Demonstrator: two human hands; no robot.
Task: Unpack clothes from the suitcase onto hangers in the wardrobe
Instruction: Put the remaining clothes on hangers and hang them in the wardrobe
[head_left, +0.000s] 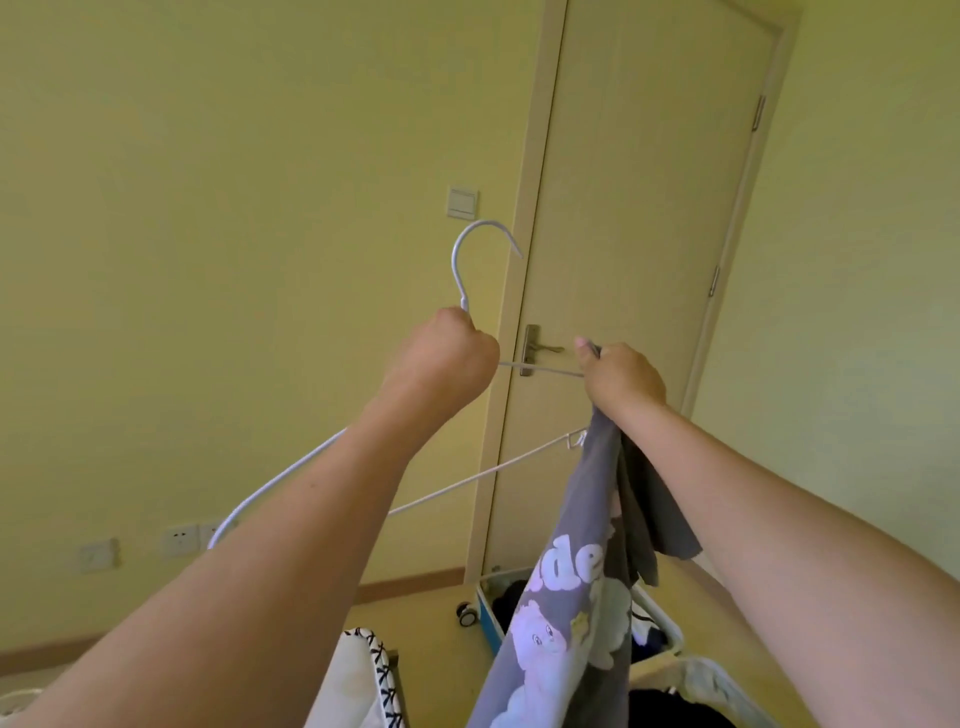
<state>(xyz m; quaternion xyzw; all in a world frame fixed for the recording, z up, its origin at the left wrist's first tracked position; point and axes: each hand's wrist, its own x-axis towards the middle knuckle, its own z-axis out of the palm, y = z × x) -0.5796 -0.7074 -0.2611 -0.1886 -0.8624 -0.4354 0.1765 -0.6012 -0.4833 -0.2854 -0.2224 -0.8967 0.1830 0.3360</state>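
Observation:
My left hand (441, 353) is closed around the neck of a white wire hanger (467, 260), whose hook points up in front of the wall. My right hand (621, 376) grips a grey printed T-shirt (566, 587) together with the hanger's right end. The shirt hangs down from that hand, with a cartoon print and pale letters on it. Below it lies the open suitcase (488, 618) with dark clothes inside. No wardrobe is in view.
A closed beige door (639, 208) with a metal lever handle (540, 349) is straight ahead. A light switch (462, 202) is on the yellow wall, with sockets (179, 540) low on the left. A white item with black stitching (382, 670) lies at the bottom.

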